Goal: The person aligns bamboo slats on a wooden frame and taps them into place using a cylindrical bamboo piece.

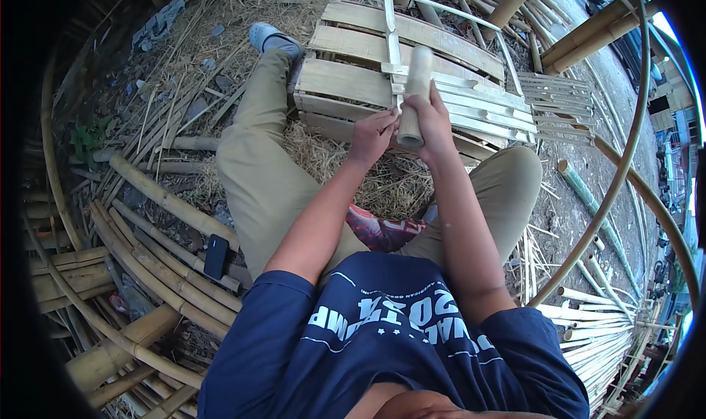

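My right hand [432, 125] is wrapped round a short, pale bamboo tube [419, 77], whose upper end is blurred and whose open lower end faces me. Just left of it, my left hand [373, 135] has its fingers pinched together at the near end of a thin bamboo piece; what exactly they grip is too small to make out. Both hands are over the near edge of a slatted wooden crate [346, 78]. On the crate lies a frame of thin bamboo strips [482, 110], with one upright strip [392, 36] running away from my hands.
Bamboo poles [169, 272] lie at the left with a dark phone [215, 256] on them. Curved bamboo [625, 154] arches at the right. Split sticks [596, 338] are bundled at lower right. Shavings [382, 183] cover the ground between my legs.
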The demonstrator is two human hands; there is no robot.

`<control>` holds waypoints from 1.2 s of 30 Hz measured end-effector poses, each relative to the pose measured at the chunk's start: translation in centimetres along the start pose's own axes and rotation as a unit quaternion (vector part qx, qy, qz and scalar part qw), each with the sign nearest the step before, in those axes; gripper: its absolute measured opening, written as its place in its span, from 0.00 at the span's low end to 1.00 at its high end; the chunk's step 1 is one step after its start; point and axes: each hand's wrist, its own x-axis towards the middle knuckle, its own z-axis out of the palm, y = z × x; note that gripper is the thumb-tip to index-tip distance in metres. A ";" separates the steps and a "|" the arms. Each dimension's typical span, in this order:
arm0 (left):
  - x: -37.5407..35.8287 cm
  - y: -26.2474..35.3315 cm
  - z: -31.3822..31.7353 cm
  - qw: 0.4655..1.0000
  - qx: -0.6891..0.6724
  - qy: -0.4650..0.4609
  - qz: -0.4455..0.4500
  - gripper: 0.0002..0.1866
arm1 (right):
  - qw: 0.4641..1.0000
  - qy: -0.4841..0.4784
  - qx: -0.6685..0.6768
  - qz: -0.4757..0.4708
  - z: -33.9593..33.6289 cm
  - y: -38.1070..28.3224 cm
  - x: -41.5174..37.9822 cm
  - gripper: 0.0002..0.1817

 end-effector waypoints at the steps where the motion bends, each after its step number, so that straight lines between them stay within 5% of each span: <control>1: 0.1 0.0 0.2 0.999 0.000 0.022 0.024 0.16 | 0.998 0.029 0.008 -0.053 0.3 0.1 0.0 0.43; 4: -0.5 0.0 0.0 1.000 0.011 0.015 0.010 0.19 | 0.993 0.025 -0.118 -0.009 0.0 1.4 1.1 0.37; 8: -0.2 -0.6 0.6 0.999 -0.004 0.036 0.034 0.18 | 0.999 0.006 0.032 0.003 -0.7 -0.5 0.7 0.31; 9: -0.2 -0.3 0.7 0.998 -0.004 0.044 0.033 0.17 | 0.996 0.064 -0.006 -0.067 -0.4 -0.1 1.0 0.31; 13: -0.5 0.0 0.3 0.999 0.001 0.039 0.028 0.14 | 0.994 -0.052 -0.064 0.075 -1.2 0.1 1.0 0.34; 17: -0.1 -0.3 0.9 0.998 -0.017 0.050 0.043 0.14 | 0.995 0.069 -0.024 -0.071 -1.5 -0.3 1.4 0.44; 21: -0.3 0.6 0.4 1.000 -0.004 0.025 0.002 0.13 | 0.981 -0.066 -0.154 0.096 -1.6 -1.1 0.6 0.42; 25: 0.0 0.9 0.4 0.998 0.019 0.046 0.037 0.13 | 0.990 0.052 -0.058 -0.114 -0.4 0.1 1.3 0.44; 29: -0.6 -0.2 0.1 0.998 0.033 0.034 0.043 0.13 | 0.992 -0.038 -0.114 0.045 -0.2 0.4 0.7 0.39; 33: -0.2 0.3 0.4 0.998 0.013 0.044 0.035 0.12 | 0.997 0.046 -0.016 -0.057 1.2 -0.4 -0.4 0.42; 36: -0.3 0.2 0.7 0.998 -0.010 0.062 0.031 0.11 | 0.994 -0.017 -0.075 0.079 -0.1 0.0 0.4 0.38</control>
